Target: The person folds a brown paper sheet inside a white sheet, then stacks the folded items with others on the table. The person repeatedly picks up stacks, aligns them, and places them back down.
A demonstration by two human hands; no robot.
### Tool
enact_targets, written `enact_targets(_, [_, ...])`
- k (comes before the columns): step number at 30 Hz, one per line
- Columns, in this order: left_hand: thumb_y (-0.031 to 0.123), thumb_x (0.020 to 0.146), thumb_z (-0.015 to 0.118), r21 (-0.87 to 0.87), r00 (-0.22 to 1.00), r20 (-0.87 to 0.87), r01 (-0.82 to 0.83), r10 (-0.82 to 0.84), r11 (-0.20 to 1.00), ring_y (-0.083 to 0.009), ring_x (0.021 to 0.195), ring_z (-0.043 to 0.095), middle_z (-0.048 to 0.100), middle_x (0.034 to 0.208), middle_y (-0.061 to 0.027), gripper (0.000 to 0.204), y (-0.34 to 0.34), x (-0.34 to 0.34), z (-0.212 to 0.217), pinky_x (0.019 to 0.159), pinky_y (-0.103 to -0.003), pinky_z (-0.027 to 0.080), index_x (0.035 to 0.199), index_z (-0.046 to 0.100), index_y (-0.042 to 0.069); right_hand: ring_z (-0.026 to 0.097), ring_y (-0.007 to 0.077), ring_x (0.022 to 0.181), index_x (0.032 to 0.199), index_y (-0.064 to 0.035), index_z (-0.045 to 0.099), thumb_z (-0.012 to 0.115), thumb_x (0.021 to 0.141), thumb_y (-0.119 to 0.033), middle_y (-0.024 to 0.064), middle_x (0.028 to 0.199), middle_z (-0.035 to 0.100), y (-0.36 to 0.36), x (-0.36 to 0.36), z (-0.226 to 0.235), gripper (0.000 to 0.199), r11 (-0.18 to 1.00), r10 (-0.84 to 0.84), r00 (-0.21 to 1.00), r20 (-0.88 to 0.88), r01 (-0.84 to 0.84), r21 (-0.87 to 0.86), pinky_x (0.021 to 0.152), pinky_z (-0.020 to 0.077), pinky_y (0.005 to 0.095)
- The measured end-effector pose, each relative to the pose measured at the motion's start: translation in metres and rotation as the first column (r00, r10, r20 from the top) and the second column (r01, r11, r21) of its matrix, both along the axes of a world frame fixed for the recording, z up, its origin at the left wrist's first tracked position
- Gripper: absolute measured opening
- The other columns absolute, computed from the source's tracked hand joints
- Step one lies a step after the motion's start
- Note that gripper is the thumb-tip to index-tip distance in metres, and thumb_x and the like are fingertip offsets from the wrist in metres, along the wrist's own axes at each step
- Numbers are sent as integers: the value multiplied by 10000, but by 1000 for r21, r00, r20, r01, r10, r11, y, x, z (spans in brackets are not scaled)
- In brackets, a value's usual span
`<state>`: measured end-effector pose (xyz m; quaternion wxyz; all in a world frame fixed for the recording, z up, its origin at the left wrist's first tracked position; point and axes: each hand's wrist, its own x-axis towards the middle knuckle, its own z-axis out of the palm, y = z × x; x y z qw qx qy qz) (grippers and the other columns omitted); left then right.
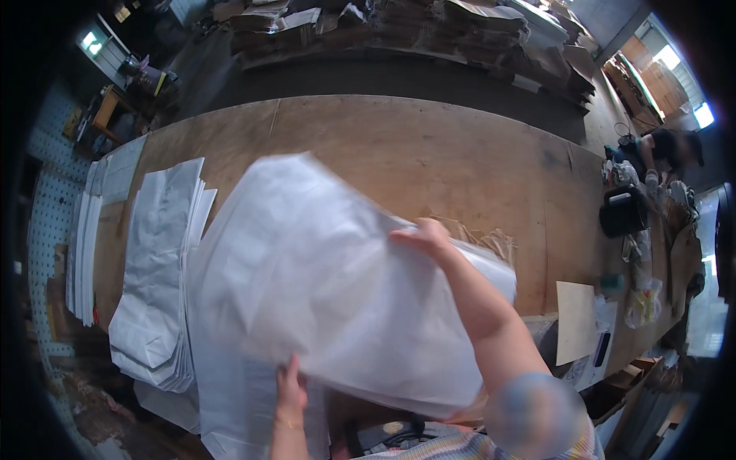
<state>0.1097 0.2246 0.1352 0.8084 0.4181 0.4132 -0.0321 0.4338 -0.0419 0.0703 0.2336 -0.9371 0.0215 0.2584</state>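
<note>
Holding a large white sack (322,284) between our hands, we have it lifted off the tabletop (429,153), and it shows blurred across the middle of the view. Our left hand (290,389) grips the sack's near edge from below, fingers curled up onto the sheet. Our right hand (423,234) pinches the far edge, the forearm running along the sack's right side. (How tightly the right fingers close we cannot tell, since the sheet hides them.)

To the left of our left hand lies a stack of flat white sacks (157,284), fanned slightly and resting on the tabletop, with a narrower pile of white sheets (83,253) farther left at the edge. Just beyond our right hand a bundle of pale twine (483,236) sits on the wood, partly covered by the sack. Well to the right of our right hand rest a brown cardboard sheet (575,320) and a black bag (622,211). Beyond the black bag, at the far right end, another person (663,149) bends over the tabletop.
</note>
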Motion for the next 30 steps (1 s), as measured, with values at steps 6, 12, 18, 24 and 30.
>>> enact_targets(6, [274,870,542,516,867,47,404,-496,756,-260,1047,504,543,1129,-159,439,-47,212,-102,892,-361,387,1140,455,-61,586,303,932,998,57,609,579,671,-664,225,981,617,-153,-63,-13,793,721,-691,722,36,685,100,791,434,367])
enact_targets(12, [360,843,570,384,764,-155,630,-626,675,-203,1000,523,574,1056,-108,449,-91,269,-105,841,-328,411,1083,530,-17,575,262,958,1015,43,604,488,677,-748,193,1007,608,-220,-77,-58,868,634,-765,629,-138,773,10,827,427,369])
enact_targets(18, [334,823,606,128,735,-98,678,-671,724,-181,1012,513,553,1097,-81,469,-81,186,-96,860,-318,420,1152,512,13,435,226,1112,1307,-56,333,543,777,-575,107,1255,427,-245,-92,-49,771,67,-399,626,-670,749,659,916,365,378])
enact_targets(24, [319,812,630,13,842,-102,534,-530,846,-194,1023,510,530,1144,-84,536,-101,123,-93,870,-339,423,1226,442,34,310,288,1232,1345,-108,229,612,742,-492,162,1351,288,-214,-72,-8,811,499,-502,719,-481,695,518,962,317,435])
enact_targets(30, [296,816,625,-333,821,-83,512,-566,792,-176,1016,533,563,1096,-81,505,-88,111,-87,823,-324,463,1201,462,13,436,284,1104,1288,-55,292,656,724,-444,185,1235,399,-225,-97,-10,776,552,-474,782,-404,622,556,873,406,425])
